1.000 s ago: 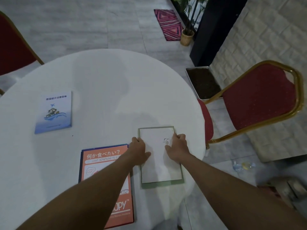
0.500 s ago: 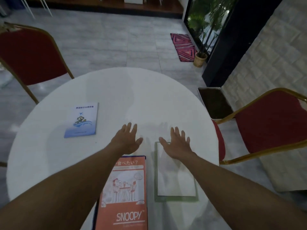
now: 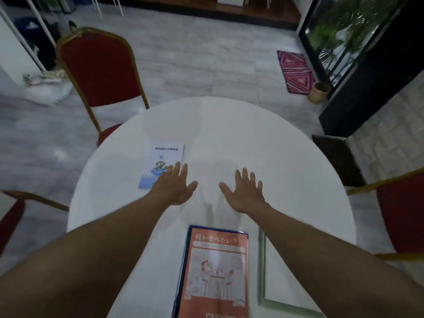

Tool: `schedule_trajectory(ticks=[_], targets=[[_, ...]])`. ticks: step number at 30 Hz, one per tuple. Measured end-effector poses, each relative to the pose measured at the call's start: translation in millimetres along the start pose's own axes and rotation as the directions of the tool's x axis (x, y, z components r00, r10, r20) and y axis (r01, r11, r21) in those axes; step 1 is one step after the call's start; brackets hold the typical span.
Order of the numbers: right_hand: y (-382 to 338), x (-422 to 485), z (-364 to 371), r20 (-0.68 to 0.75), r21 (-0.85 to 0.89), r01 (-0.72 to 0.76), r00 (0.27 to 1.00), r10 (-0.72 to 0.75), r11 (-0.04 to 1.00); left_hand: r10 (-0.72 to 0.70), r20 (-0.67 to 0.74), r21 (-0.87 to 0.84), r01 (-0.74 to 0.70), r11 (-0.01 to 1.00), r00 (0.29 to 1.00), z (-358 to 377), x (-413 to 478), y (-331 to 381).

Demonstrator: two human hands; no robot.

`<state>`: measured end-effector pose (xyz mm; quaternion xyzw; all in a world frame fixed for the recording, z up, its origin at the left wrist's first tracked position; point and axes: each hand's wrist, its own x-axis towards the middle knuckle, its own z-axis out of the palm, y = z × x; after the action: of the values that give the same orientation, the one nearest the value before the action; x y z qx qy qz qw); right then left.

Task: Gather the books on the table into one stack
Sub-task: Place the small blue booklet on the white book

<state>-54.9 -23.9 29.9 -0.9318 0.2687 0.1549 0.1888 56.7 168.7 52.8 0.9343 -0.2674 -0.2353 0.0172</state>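
Three books lie apart on the round white table (image 3: pixel 263 138). A light blue booklet (image 3: pixel 160 161) with an aeroplane drawing lies left of centre. An orange book (image 3: pixel 215 271) with Japanese writing lies at the near edge. To its right is a white book (image 3: pixel 277 281) with a green border, partly hidden by my right forearm. My left hand (image 3: pixel 174 187) is spread flat with its fingers over the blue booklet's near right corner. My right hand (image 3: pixel 243 191) is spread over bare table and holds nothing.
A red chair with a gold frame (image 3: pixel 98 70) stands behind the table on the left. Another red chair (image 3: pixel 401 216) is at the right, and a third (image 3: pixel 11 214) at the left edge. A planter box (image 3: pixel 337 161) sits on the floor at the right.
Both hands have let go of the white book and moved forward across the table with fingers spread. My left hand has reached the blue booklet. The view has tilted up.
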Motion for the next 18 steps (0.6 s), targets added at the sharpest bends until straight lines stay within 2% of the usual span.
schedule_trajectory(ticks=[8, 14, 18], targets=[[-66, 47, 35, 0.098, 0.002, 0.021, 0.995, -0.021, 1.0, -0.034, -0.017, -0.046, 0.033, 0.998, 0.999, 8, 34, -74], [-107, 73, 58, 0.106, 0.071, 0.06, 0.992, -0.068, 0.996, -0.117, 0.017, -0.043, 0.118, 0.992, 0.993, 26, 58, -112], [-128, 85, 76, 0.134, 0.128, 0.097, 0.984, -0.114, 0.987, -0.206, 0.039, -0.141, 0.209, 0.968, 0.978, 37, 69, -125]])
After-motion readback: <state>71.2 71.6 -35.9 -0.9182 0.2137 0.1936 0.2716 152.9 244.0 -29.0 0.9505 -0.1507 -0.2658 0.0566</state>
